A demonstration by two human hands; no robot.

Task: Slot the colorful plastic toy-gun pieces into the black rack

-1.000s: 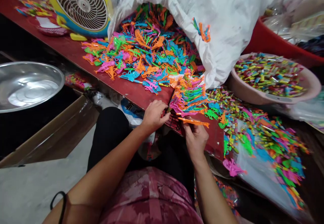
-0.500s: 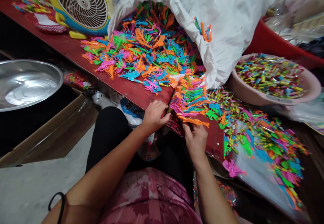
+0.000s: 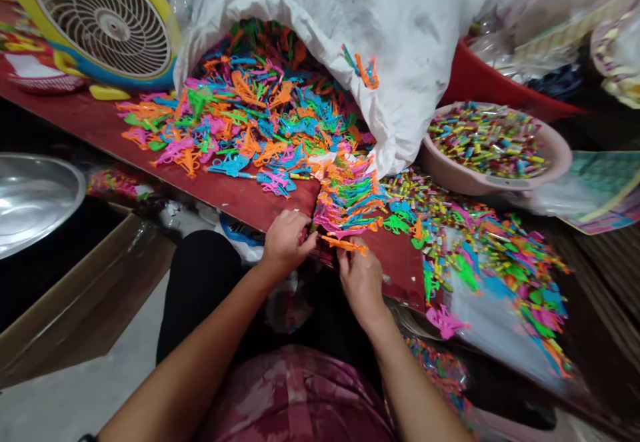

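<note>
My right hand [image 3: 363, 279] pinches an orange plastic toy piece [image 3: 345, 245] at the front edge of the red table [image 3: 240, 199]. Just left of it, my left hand [image 3: 285, 239] rests at the same edge, fingers curled and thumb toward the piece; what they hold, if anything, is hidden. Beyond both hands lies a neat row of toy pieces [image 3: 353, 195] in orange, green, blue and pink, stacked side by side. A large heap of similar loose pieces [image 3: 270, 112] spills from a white sack [image 3: 400, 49] behind the row.
A pink basin [image 3: 560, 155] of small wrapped bits stands right of the sack. Loose pieces [image 3: 465, 269] and clear plastic bags [image 3: 480, 319] spread at the right. A fan [image 3: 115, 25] stands back left; a metal bowl [image 3: 35, 195] and cardboard box [image 3: 90, 302] sit left.
The view has shifted, so most things appear farther left. My right hand still holds the orange piece near the end of the row, and my left hand stays beside it.
</note>
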